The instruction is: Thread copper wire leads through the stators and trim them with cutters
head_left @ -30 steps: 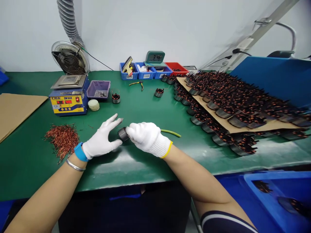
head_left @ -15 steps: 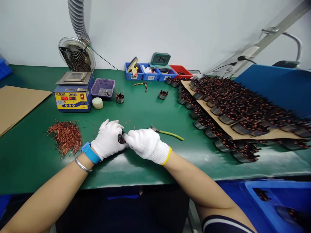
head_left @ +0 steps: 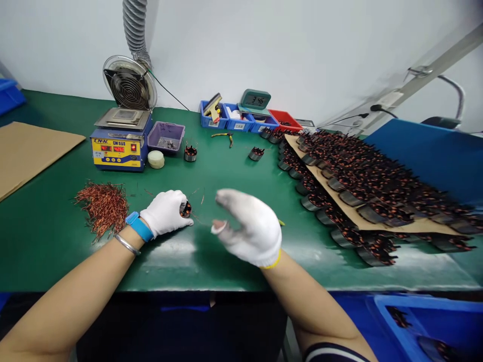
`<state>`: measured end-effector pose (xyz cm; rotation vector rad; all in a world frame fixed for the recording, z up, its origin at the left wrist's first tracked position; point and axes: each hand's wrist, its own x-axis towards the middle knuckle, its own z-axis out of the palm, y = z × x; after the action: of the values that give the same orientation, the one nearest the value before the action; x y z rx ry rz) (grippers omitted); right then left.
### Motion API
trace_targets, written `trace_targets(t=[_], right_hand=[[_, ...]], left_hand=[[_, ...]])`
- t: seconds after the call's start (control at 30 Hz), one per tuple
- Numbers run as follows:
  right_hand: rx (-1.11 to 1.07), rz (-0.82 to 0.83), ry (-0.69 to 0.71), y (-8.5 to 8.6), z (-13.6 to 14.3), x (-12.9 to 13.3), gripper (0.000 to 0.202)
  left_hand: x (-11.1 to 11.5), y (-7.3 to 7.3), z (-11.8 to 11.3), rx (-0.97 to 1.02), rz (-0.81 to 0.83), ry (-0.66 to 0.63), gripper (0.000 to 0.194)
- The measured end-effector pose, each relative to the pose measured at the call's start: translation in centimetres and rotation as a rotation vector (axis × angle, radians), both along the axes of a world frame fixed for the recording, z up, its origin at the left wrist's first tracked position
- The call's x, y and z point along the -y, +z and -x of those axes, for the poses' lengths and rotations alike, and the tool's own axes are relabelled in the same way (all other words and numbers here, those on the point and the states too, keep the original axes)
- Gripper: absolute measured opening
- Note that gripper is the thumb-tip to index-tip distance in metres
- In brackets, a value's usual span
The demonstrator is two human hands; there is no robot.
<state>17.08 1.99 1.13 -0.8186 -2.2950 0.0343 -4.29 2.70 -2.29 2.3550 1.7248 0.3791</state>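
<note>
My left hand (head_left: pixel 168 213), in a white glove, is closed around a copper-wound motor stator (head_left: pixel 185 209) low over the green bench. Thin wire ends stick out from the stator to the right. To the right, my gloved right hand (head_left: pixel 249 226) is raised with thumb and fingers apart and nothing between them; it is slightly blurred, and a bare thumb tip shows. Behind it, the cutting pliers are mostly hidden, with only the end of a green handle (head_left: pixel 282 222) showing. A pile of copper wire offcuts (head_left: pixel 103 207) lies left of my left hand.
Many wound stators (head_left: pixel 362 176) stand on and under a cardboard sheet at right. Two single stators (head_left: pixel 190 154) (head_left: pixel 256 154) stand farther back. A solder pot (head_left: pixel 119 148), purple bin (head_left: pixel 166 137), round pale pad (head_left: pixel 156 160) and yellow-handled pliers (head_left: pixel 224 136) are beyond my hands.
My right hand has let go of the stator and moved right, opening and covering most of the green-handled pliers. My left hand still holds the stator. The view has shifted slightly.
</note>
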Motion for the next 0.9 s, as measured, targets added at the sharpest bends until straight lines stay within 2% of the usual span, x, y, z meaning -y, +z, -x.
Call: trace_targets(t=[0.07,0.13,0.2,0.27,0.37,0.43,0.5,0.6,0.67,0.73,0.8,0.9], right_hand=[[-0.107,0.179,-0.160,-0.6,0.2,-1.3,0.063],[-0.172,0.507,-0.215,-1.5,1.0,-2.7,0.076],[-0.259,0.843,-0.112,-2.4,1.9,-3.9,0.075],[-0.464,1.089,0.049,-3.0,2.6,-4.4,0.071],[-0.839,1.279,0.225,-3.1,3.0,-4.4,0.069],[-0.974,1.346,0.251,-2.8,2.9,-4.3,0.068],[-1.006,1.386,0.175,-2.6,2.7,-4.5,0.066],[-0.920,1.426,-0.027,-2.5,2.1,-5.4,0.064],[-0.800,1.445,-0.104,-2.6,1.7,-6.0,0.064],[-0.621,1.419,-0.107,-2.6,1.2,-6.3,0.062],[-0.463,1.237,-0.082,-2.4,0.7,-6.1,0.059],[-0.366,0.666,-0.009,-1.5,0.3,-4.9,0.053]], left_hand=[[0.3,-0.1,-0.2,0.039,0.020,-0.061,0.030],[0.8,0.1,-0.5,0.083,0.017,-0.097,0.036],[1.2,0.4,-0.7,0.122,-0.003,-0.086,0.044],[1.3,0.7,-0.8,0.129,0.005,-0.046,0.043],[1.2,0.9,-0.6,0.102,0.062,-0.050,0.031],[1.0,0.9,-0.5,0.107,0.066,-0.102,0.028],[0.7,0.9,-0.4,0.126,0.056,-0.142,0.028],[0.6,0.7,-0.3,0.143,0.055,-0.151,0.030],[0.5,0.7,-0.3,0.140,0.056,-0.149,0.030],[0.5,0.6,-0.2,0.138,0.061,-0.147,0.030],[0.6,0.6,-0.2,0.144,0.064,-0.142,0.029],[0.6,0.6,-0.3,0.157,0.069,-0.135,0.029]])
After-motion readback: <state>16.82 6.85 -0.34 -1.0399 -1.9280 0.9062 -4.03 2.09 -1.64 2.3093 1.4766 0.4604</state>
